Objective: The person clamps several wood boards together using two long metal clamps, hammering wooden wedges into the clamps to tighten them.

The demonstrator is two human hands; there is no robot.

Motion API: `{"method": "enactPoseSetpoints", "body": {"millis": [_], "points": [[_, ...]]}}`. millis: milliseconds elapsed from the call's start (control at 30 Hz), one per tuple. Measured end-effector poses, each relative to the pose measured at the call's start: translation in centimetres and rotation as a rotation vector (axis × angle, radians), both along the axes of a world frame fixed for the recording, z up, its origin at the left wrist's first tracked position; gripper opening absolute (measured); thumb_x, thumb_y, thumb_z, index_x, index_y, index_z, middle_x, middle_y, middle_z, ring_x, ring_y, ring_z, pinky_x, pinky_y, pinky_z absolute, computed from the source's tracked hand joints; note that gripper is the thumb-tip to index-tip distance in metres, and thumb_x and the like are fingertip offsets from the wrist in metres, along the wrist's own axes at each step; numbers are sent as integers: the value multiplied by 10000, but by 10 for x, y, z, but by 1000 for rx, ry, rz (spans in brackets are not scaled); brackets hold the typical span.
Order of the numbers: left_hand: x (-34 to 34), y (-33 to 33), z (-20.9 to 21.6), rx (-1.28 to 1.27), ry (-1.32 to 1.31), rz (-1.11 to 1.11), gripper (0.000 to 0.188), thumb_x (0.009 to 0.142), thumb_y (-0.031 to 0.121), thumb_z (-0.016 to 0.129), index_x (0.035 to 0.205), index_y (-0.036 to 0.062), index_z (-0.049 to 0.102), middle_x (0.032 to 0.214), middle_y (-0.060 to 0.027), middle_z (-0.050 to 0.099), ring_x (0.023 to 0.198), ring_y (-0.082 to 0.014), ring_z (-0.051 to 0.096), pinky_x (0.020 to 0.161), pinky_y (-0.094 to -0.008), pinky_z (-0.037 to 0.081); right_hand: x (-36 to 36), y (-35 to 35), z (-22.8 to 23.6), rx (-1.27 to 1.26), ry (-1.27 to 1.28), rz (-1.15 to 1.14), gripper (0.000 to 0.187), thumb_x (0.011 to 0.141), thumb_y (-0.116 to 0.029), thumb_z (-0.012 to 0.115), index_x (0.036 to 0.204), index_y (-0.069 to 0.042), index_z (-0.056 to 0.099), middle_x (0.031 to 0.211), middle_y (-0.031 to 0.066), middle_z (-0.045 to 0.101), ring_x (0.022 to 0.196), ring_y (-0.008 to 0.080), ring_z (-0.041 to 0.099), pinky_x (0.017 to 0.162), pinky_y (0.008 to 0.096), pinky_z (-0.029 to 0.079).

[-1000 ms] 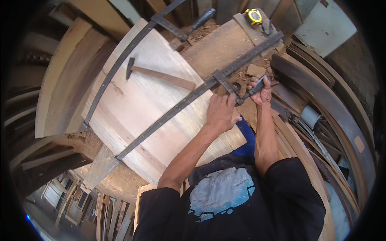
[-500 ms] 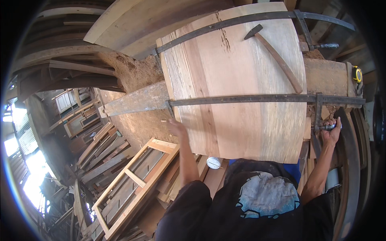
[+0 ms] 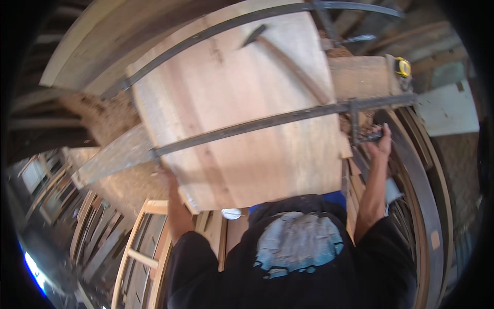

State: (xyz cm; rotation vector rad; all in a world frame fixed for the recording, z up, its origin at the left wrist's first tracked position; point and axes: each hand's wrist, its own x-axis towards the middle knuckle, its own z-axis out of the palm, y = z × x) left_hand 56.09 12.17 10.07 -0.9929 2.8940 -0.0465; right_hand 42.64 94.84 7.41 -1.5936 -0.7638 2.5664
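Note:
A wide wooden panel (image 3: 247, 129) of several glued-looking boards lies in front of me, gripped by two long dark metal bar clamps. The nearer bar clamp (image 3: 257, 127) crosses its middle. My right hand (image 3: 380, 144) is wrapped round the clamp's screw handle (image 3: 371, 137), off the panel's right edge. By the panel's left edge, just below the clamp's fixed end, is my left hand (image 3: 165, 179); it is blurred and its fingers are partly hidden. A hammer (image 3: 293, 64) with a wooden handle rests on the panel, its handle end near the nearer clamp.
The farther bar clamp (image 3: 206, 33) spans the panel's far side. A yellow tape measure (image 3: 403, 67) sits at the right on the support beam (image 3: 360, 77). A wooden frame (image 3: 143, 257) leans at lower left. Stacked boards (image 3: 98, 232) and a round white lid (image 3: 231, 213) are nearby.
The view has turned and shifted, so the panel appears farther left and tilted. My right hand stays on the clamp handle. My left hand remains by the panel's left edge.

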Motion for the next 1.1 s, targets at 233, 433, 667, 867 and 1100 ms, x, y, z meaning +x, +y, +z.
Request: {"method": "enactPoseSetpoints", "body": {"millis": [233,433,667,867,1100], "points": [[-46,45,-5,126,-131,382,676,1016,424,165,1204,-104,543,1118,-375,584,1033,-549,549,869,-602,437,0,-13,18,121,54,-292,158,900,-234,623,872,-92,560,750,22,580,725,185,586,704,378,511],[-46,45,-4,35,-94,258,681,1011,432,157,1227,-92,535,1192,-381,544,1080,-534,537,900,-607,424,-23,-14,9,713,-560,68,241,966,-264,540,813,-84,496,696,36,519,591,161,535,492,311,461],[-60,60,6,84,-175,402,668,1014,434,168,1204,-77,554,1136,-370,580,1049,-532,556,882,-604,441,14,12,22,148,-30,4,167,955,-234,599,966,-73,557,879,87,627,856,248,631,734,399,527],[-51,40,3,32,-153,314,678,1016,426,161,1116,-88,591,1098,-370,593,1014,-530,570,871,-611,444,38,22,22,77,103,102,183,929,-182,642,1057,-73,572,1006,86,647,980,292,641,837,452,542],[-58,55,4,78,-190,431,652,1019,421,185,1162,-74,586,1148,-352,588,1065,-505,564,903,-587,440,18,15,27,272,-192,239,229,946,-234,629,1126,-110,561,1029,27,600,925,178,582,815,399,477]]}}
